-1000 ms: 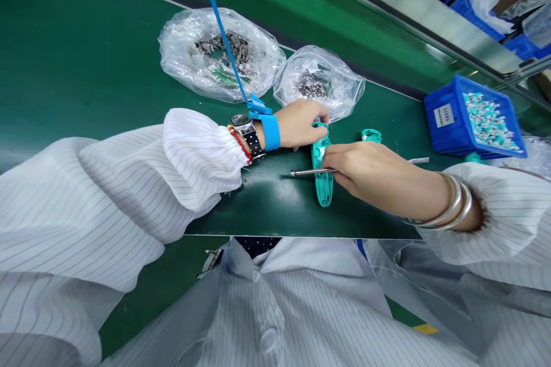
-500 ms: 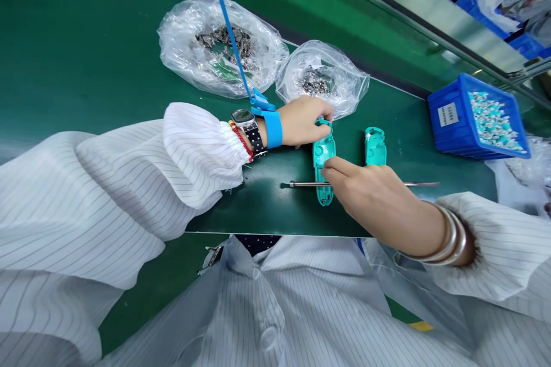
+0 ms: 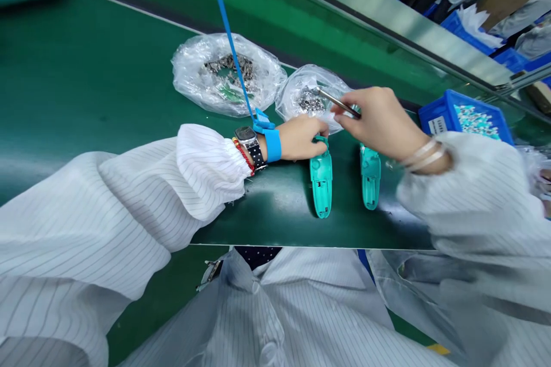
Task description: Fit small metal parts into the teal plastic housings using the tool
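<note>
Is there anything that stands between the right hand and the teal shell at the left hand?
Only the left hand, partly: it covers some of the upper end of the teal shell. Nothing else visible stands between that shell and the right hand, which holds a metal tool.

Fairly bright light; soft glare on the green tabletop [image 3: 275, 203]; bracelets [image 3: 424, 156] blurred; edges stretched.
</note>
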Action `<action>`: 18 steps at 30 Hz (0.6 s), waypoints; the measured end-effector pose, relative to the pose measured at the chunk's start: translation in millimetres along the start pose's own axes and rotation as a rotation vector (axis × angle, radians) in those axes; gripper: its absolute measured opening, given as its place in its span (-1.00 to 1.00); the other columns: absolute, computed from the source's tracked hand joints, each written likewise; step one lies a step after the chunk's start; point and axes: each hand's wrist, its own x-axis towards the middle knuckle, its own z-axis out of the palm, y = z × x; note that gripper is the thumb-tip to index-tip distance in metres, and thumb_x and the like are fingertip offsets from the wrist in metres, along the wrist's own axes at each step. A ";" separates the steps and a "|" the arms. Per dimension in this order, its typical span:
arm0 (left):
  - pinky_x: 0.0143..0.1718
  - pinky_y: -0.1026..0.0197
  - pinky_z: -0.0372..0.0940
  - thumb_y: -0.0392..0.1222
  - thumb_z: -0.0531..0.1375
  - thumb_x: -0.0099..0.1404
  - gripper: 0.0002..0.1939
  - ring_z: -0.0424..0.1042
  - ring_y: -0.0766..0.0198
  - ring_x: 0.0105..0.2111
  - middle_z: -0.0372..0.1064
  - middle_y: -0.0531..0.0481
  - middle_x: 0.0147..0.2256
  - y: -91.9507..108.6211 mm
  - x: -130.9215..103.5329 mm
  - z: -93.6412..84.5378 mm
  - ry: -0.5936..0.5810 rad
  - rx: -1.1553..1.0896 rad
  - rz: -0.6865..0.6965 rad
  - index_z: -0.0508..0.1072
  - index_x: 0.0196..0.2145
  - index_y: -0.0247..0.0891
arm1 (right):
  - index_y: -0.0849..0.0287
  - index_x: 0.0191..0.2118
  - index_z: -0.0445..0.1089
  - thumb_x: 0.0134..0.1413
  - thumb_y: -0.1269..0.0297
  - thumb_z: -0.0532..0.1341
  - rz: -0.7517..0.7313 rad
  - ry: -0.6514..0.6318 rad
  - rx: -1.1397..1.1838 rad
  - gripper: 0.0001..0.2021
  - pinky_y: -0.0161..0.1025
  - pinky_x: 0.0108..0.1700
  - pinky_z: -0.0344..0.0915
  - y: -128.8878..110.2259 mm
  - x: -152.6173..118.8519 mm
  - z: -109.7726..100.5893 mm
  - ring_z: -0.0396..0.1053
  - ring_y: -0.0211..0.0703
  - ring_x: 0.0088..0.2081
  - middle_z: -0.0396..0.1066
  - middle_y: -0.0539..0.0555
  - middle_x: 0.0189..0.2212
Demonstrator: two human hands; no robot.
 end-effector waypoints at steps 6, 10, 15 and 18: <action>-0.38 0.25 0.18 -0.08 0.08 0.22 -0.68 0.37 0.21 -0.41 0.41 -0.06 -0.43 7.4 -3.1 -0.8 -0.011 0.094 -0.055 0.50 -0.22 -0.32 | 0.39 -0.20 0.50 0.07 0.42 0.22 -0.130 -0.058 0.096 -0.81 -0.19 -0.10 0.18 15.6 63.8 33.3 0.39 -0.09 -0.16 0.49 0.23 -0.24; -0.35 0.23 0.20 -0.02 0.09 0.26 -0.66 0.39 0.19 -0.39 0.43 -0.08 -0.40 8.1 -4.8 -0.6 -0.013 0.086 -0.058 0.50 -0.22 -0.33 | 0.27 -0.34 0.49 -0.04 0.51 0.27 -0.101 -0.071 0.187 -0.90 -0.19 -0.17 0.23 12.9 70.7 41.2 0.39 -0.11 -0.28 0.48 0.13 -0.36; -0.36 0.24 0.18 -0.04 0.10 0.26 -0.68 0.36 0.21 -0.43 0.43 -0.06 -0.43 5.2 -4.6 -0.5 -0.015 0.052 -0.051 0.49 -0.24 -0.34 | 0.24 -0.43 0.46 -0.03 0.52 0.24 -0.061 -0.055 0.218 -0.92 -0.15 -0.16 0.24 14.0 68.6 36.9 0.37 -0.09 -0.30 0.45 0.11 -0.42; -0.37 0.26 0.16 -0.06 0.12 0.25 -0.70 0.34 0.24 -0.46 0.42 -0.04 -0.45 3.3 -4.3 0.1 0.000 0.029 -0.045 0.50 -0.23 -0.34 | 0.24 -0.44 0.45 0.00 0.46 0.27 -0.043 -0.001 0.248 -0.96 -0.13 -0.15 0.25 16.4 66.0 35.0 0.37 -0.10 -0.30 0.44 0.11 -0.42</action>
